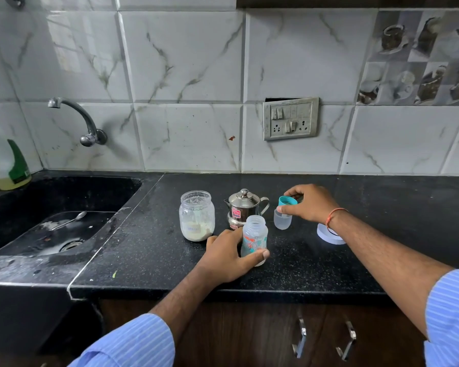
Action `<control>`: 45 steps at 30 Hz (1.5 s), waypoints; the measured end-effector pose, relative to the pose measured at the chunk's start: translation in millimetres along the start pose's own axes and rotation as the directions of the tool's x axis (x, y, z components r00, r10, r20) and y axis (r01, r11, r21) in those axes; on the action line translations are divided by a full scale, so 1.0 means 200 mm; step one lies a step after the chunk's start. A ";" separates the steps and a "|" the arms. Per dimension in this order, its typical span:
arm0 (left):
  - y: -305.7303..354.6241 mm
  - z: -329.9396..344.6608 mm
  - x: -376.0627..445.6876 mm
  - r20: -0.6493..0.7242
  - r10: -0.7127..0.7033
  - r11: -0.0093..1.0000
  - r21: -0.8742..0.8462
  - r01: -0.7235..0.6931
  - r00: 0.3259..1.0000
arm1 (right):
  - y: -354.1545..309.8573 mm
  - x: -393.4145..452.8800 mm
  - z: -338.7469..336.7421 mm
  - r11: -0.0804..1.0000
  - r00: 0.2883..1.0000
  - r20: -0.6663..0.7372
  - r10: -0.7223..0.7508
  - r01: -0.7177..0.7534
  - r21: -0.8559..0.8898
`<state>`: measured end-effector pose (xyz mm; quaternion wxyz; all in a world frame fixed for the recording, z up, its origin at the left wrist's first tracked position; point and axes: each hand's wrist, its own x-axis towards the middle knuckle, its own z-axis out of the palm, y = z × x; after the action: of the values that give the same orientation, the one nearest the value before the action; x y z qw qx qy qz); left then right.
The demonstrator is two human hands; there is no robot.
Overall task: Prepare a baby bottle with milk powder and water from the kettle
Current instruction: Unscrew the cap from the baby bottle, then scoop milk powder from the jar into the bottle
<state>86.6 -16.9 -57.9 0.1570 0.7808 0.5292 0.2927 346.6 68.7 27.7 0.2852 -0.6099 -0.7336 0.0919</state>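
Bottle [254, 239] stands uncapped near the counter's front edge, left hand [229, 256] wrapped round its base to steady it. Right hand [309, 203] pinches the teal cap assembly [285, 211] just right of the kettle [243, 207], apparently parking it aside. Powder jar [196, 215] stands open left of the kettle.

The left hand [229, 254] covers the baby bottle's [255, 235] lower left side. Behind the right wrist, a white lid [329, 235] is partly hidden. The kettle's [241, 207] label is unreadable.
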 end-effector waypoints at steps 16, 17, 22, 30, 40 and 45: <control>0.05 -0.03 -0.03 -0.006 -0.055 0.996 -0.068 0.054 0.998 | -0.02 -0.06 0.07 0.995 0.997 0.061 -0.037 0.042 -0.087; 0.06 -0.04 -0.03 -0.007 -0.067 0.994 -0.091 0.066 0.998 | -0.03 -0.07 0.05 0.995 0.998 0.050 -0.049 0.053 -0.079; 0.08 -0.06 -0.08 -0.133 -0.111 0.953 -0.296 0.067 0.985 | -0.14 -0.11 -0.05 0.988 0.985 -0.083 -0.151 0.154 0.024; -0.04 -0.16 -0.18 -0.738 -0.078 0.985 -0.159 -0.060 0.671 | -0.51 -0.14 -0.07 0.933 0.955 -0.109 -0.274 0.292 0.210; -0.33 -0.36 -0.11 -0.372 -0.397 0.907 -0.300 0.297 0.839 | -0.81 -0.08 0.12 0.929 0.925 0.095 -0.369 0.365 0.055; -0.35 -0.35 -0.06 -0.352 -0.356 0.931 -0.217 0.294 0.866 | -0.86 -0.04 0.17 0.920 0.908 0.170 -0.383 0.392 -0.017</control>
<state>-10.7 -5.6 -46.1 0.1575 0.5924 0.6492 0.4502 183.9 26.5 79.3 0.2211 -0.4497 -0.8630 0.0643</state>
